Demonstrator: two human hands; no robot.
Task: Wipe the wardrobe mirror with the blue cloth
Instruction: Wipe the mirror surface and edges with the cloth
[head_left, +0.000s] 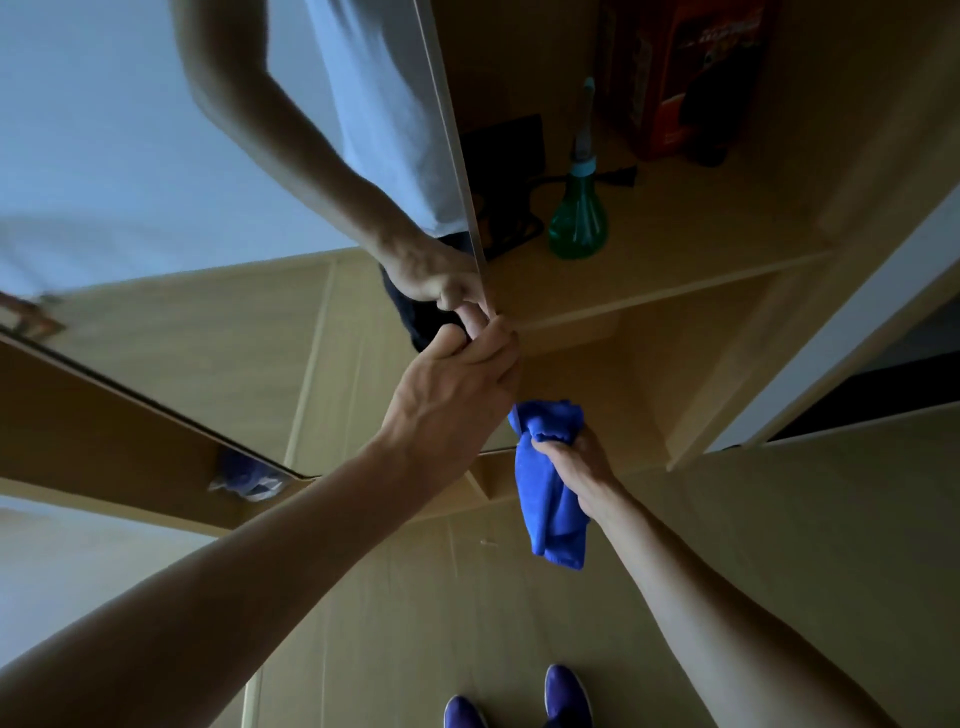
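Left hand (452, 384) fingers curl round mirror (156, 130) edge, seemingly gripping. Right hand (576, 462) fingers clench cloth (550, 514) beside mirror; bottle (576, 218) on shelf (675, 249) beyond.

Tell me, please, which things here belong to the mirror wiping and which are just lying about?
For the job: blue cloth, gripped by the right hand; mirror door, its edge held by the left hand.
Lying about: green spray bottle, orange box, black object, on the shelf.

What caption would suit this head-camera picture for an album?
The left hand grips the mirror by its edge; the right hand holds the cloth.
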